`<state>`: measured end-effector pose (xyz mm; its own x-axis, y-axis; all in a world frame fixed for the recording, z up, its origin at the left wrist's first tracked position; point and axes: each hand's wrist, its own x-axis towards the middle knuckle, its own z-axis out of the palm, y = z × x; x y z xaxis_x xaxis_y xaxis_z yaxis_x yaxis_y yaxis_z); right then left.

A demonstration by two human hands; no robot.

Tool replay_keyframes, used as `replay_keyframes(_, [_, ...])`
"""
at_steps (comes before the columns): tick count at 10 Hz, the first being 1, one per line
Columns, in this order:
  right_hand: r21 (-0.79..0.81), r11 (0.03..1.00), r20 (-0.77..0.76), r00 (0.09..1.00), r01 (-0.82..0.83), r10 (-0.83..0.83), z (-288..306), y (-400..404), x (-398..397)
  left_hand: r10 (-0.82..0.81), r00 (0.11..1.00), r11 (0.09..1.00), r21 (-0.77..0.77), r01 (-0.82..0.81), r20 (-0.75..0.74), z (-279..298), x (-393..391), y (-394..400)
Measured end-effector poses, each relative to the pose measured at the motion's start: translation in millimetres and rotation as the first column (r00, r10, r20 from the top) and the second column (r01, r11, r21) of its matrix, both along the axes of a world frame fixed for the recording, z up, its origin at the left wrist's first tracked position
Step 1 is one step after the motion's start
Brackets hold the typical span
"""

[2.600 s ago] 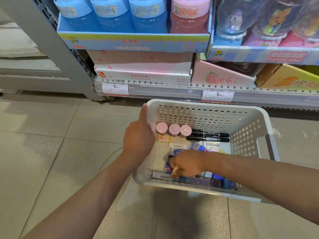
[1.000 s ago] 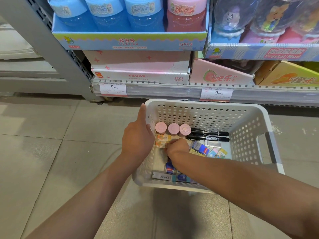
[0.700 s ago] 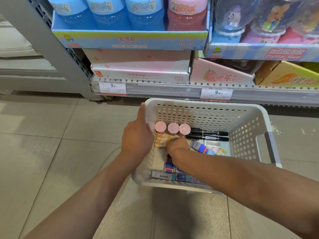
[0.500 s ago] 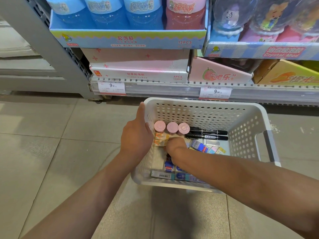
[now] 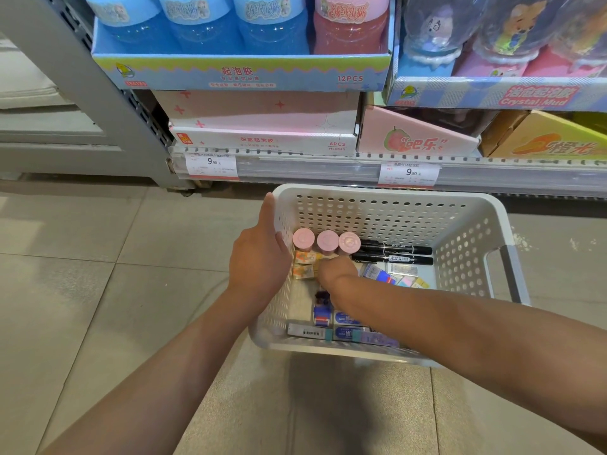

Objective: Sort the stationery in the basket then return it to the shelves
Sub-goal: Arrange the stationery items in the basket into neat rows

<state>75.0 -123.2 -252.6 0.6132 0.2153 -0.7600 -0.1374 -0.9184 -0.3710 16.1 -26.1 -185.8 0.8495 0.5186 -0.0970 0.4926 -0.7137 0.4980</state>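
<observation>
A white perforated basket [image 5: 377, 195] stands on the tiled floor below the shelves. My left hand [image 5: 259, 261] grips its left wall, thumb up along the outside. My right hand [image 5: 338, 274] reaches down inside, its curled fingertips on a small yellowish box beside two orange boxes [image 5: 303, 264]. Three pink-capped tubes [image 5: 327, 239] stand in a row at the back left, with two black markers [image 5: 394, 252] lying to their right. Small coloured erasers [image 5: 377, 274] lie right of my hand. Blue boxed erasers [image 5: 345, 318] line the near wall, partly under my forearm.
The bottom shelf edge [image 5: 328, 165] with price tags [image 5: 409, 172] runs just behind the basket. Pink cartons [image 5: 262, 123] and blue display trays of slime jars [image 5: 243, 70] fill the shelves above. A grey shelf upright [image 5: 108, 103] stands at the left, with tiled floor [image 5: 98, 290] beside the basket.
My right hand moved from the basket's near side to the back left, beside the orange boxes, and has stayed there. The left hand kept its hold on the wall.
</observation>
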Motion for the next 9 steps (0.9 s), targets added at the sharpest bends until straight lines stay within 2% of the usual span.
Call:
replay_keyframes(1, [-0.038, 0.975, 0.163, 0.962, -0.217, 0.22, -10.3, -1.6, -0.1, -0.005, 1.0, 1.0, 0.02, 0.005, -0.016, -2.4, -0.4, -0.2])
replay_keyframes(2, [-0.101, 0.98, 0.227, 0.955, -0.173, 0.192, -21.7, -1.3, 7.0, 0.006, 1.0, 1.0, -0.004, -0.006, -0.02, -2.6, -0.1, -0.7])
replay_keyframes(3, [-0.062, 0.945, 0.209, 0.922, -0.32, 0.326, 6.7, -2.2, -0.9, 0.017, 0.998, 1.0, 0.014, -0.016, -0.056, 0.7, -0.8, -1.6])
replay_keyframes(4, [0.025, 1.0, 0.078, 0.997, 0.016, -0.018, 0.3, -2.6, 3.1, -0.019, 1.0, 1.0, 0.008, 0.019, -0.009, -6.5, 1.1, 1.4])
replay_keyframes(7, [0.053, 0.989, 0.273, 0.955, -0.138, 0.119, -26.8, -8.6, -8.3, -0.024, 1.0, 0.999, 0.023, 0.025, -0.02, -6.4, 1.9, 1.0])
replay_keyframes(9, [0.078, 0.989, 0.355, 0.93, -0.128, 0.092, -27.4, -11.5, -12.7, -0.032, 0.999, 0.999, 0.028, 0.032, 0.003, -11.1, 2.1, 3.6])
